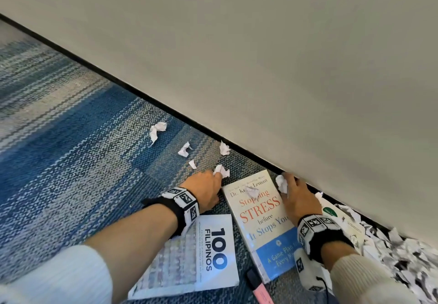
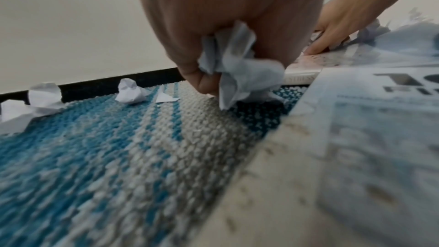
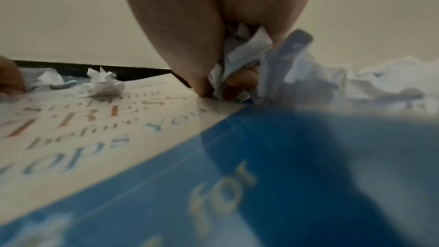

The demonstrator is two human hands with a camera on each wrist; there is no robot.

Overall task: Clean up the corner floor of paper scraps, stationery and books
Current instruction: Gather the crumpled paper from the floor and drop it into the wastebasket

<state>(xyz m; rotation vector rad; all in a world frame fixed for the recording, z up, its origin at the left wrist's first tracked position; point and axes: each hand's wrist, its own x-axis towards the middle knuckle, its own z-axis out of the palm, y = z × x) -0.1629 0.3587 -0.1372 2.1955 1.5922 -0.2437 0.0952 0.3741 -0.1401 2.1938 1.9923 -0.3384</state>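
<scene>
My left hand (image 1: 208,185) pinches a crumpled white paper scrap (image 1: 221,170) just above the carpet, seen close in the left wrist view (image 2: 237,74). My right hand (image 1: 296,192) grips another crumpled scrap (image 1: 282,183) at the far right edge of the Stress book (image 1: 260,218), its fingertips (image 3: 204,89) touching the cover (image 3: 95,129). A small scrap (image 1: 251,191) lies on that cover. The "100 Filipinos" book (image 1: 203,251) lies flat under my left forearm. Several loose scraps (image 1: 184,149) dot the carpet by the wall.
A beige wall (image 1: 284,66) with a black baseboard (image 1: 142,95) runs diagonally beside the blue and grey carpet (image 1: 71,149). A heap of crumpled paper (image 1: 398,251) fills the corner at the right. A pink highlighter (image 1: 259,289) lies between the books near the bottom edge.
</scene>
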